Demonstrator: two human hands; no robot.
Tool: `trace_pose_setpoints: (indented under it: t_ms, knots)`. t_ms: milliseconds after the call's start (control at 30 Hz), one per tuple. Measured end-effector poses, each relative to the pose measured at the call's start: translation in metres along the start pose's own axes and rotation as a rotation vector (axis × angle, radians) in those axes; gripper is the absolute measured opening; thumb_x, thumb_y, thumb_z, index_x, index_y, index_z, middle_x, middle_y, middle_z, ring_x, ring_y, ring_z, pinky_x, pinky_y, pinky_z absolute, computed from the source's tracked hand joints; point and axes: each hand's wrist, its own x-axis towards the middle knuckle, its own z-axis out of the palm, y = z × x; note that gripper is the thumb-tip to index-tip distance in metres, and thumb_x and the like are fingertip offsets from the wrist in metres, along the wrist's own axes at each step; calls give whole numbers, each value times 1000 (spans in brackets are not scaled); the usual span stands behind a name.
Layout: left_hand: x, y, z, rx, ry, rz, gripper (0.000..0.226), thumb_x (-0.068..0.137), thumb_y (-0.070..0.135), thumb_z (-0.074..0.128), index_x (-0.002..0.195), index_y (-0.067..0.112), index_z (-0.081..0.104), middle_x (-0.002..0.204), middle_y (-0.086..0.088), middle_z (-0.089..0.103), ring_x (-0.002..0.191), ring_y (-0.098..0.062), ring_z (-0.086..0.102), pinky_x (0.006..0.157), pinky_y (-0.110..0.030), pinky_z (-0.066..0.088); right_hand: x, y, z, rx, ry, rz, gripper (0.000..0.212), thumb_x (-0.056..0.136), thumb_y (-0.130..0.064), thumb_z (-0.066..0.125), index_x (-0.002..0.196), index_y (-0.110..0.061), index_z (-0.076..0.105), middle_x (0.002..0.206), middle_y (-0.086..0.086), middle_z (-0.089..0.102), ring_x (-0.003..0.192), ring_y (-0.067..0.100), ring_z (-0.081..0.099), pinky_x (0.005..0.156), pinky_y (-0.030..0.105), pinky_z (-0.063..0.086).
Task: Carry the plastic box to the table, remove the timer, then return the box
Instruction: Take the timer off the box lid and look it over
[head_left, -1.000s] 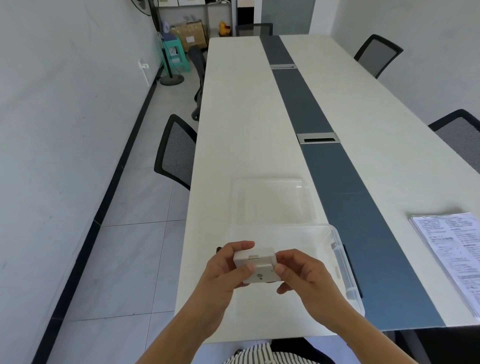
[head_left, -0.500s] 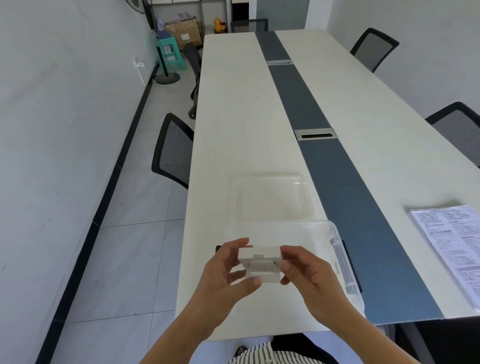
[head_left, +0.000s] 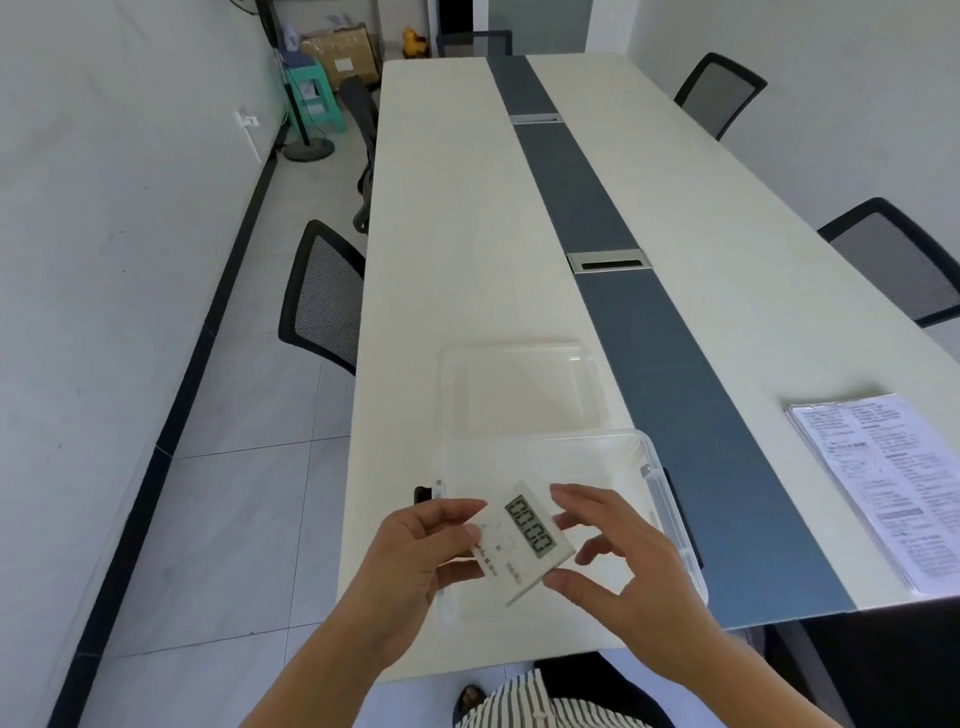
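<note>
The white timer (head_left: 524, 540) is held over the open clear plastic box (head_left: 670, 499), its digital display facing up and turned sideways. My left hand (head_left: 415, 556) grips its left edge with thumb on top. My right hand (head_left: 618, 551) touches its right lower corner with the thumb, the other fingers spread above it. The box stands on the near end of the long white table (head_left: 447, 249). Its clear lid (head_left: 519, 389) lies flat on the table just beyond the box.
A dark grey strip (head_left: 649, 312) with a metal cable hatch (head_left: 609, 260) runs down the table's middle. A stack of printed papers (head_left: 883, 478) lies at the right near edge. Black mesh chairs (head_left: 322, 296) stand along both sides.
The timer has been turned over in my hands: its back faced up before, the display faces up now. My right fingers have spread apart.
</note>
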Motion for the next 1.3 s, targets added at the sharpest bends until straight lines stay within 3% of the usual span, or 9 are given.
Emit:
trace_pose_setpoints:
  t_ms: [133,267,400,600,700,833,967,1100,1300]
  knots:
    - [9,-4,10,83,-100,-46,20,89,-3,51,103,-4,66,92,-17,74,82,-20,70,67,-26,55,-7,-2,-21,24,-91,161,73,70,-33,80,133,-43,43,126,-29,53,115,2,50,81,13,46]
    - [26,-5,32,227,-236,-87,17,88,4,56,95,1,70,90,-10,75,83,-16,68,69,-23,52,-12,2,-45,-3,-220,259,75,67,-38,81,130,-47,42,124,-31,53,116,1,49,84,18,48]
    - [52,-6,61,342,-300,-127,18,90,6,55,100,0,68,94,-11,74,86,-19,67,71,-25,51,-12,20,-70,74,-187,373,79,60,-40,85,129,-40,48,115,-22,61,111,4,52,81,19,48]
    - [104,-8,105,624,-108,-1,15,88,13,58,97,20,67,92,-5,73,92,-23,66,79,-31,53,2,74,-122,166,69,563,71,48,-37,91,111,-35,60,108,-10,67,93,17,65,79,32,55]
    - [132,-10,112,881,14,134,16,88,23,58,104,24,63,105,7,65,99,-9,60,85,-25,48,20,113,-152,166,261,627,65,55,-16,90,109,-24,55,108,-8,65,103,7,60,73,27,51]
    - [167,-20,110,1233,149,247,32,90,32,53,120,21,55,125,6,52,115,-12,48,96,-28,38,47,181,-181,100,425,719,73,59,-20,89,120,-19,48,112,-5,62,106,12,61,83,27,50]
    - [192,-38,97,1473,194,145,44,93,45,40,130,24,50,134,1,53,124,-20,46,106,-34,29,83,246,-192,36,439,838,87,63,-32,84,137,-18,42,122,-1,63,108,12,60,88,33,49]
    - [201,-53,89,1707,222,152,64,87,56,13,121,25,58,114,1,66,109,-22,57,101,-35,32,117,291,-190,-38,416,887,73,64,-38,82,125,-16,49,116,2,66,105,19,60,82,32,47]
    - [205,-61,87,1726,286,196,54,90,51,20,111,25,62,98,4,66,95,-22,59,94,-32,32,159,324,-188,-96,419,894,77,68,-38,79,129,-16,37,119,5,62,89,20,53,72,32,43]
